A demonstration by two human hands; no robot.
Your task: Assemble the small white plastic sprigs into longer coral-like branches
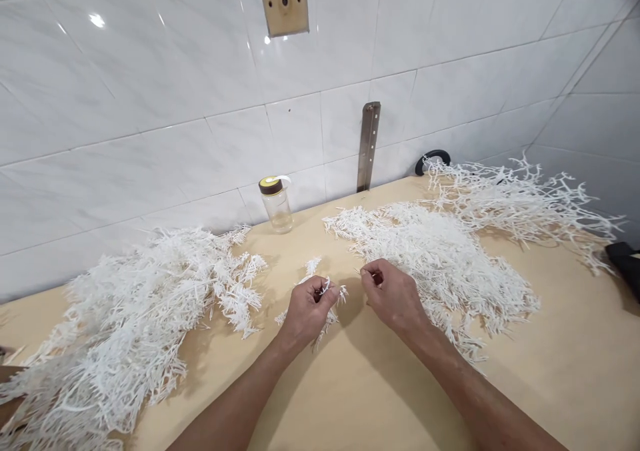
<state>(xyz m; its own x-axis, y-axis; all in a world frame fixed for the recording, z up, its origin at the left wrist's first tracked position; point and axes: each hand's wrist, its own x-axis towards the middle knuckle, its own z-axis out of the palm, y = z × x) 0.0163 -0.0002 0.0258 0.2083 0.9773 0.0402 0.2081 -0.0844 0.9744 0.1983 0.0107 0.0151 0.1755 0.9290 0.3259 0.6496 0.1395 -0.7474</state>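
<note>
My left hand (307, 311) is closed around a white branching plastic sprig (343, 294), whose tips stick out past the thumb and fingers. Below and behind that hand, a few more white sprigs (313, 265) lie on the table. To its right, my right hand (393, 294) is closed in a pinch, thumb against forefinger, and a thin tip seems to show there; I cannot make out what it is. This hand is at the near left edge of a heap of short white sprigs (435, 251). A gap separates the two hands.
A larger white heap (140, 311) spreads over the left side. Long branching white pieces (525, 201) lie at the back right, by a black curved object (433, 160). A clear bottle (278, 211) with a yellow-topped lid and a metal strip (369, 146) stand near the tiled wall.
</note>
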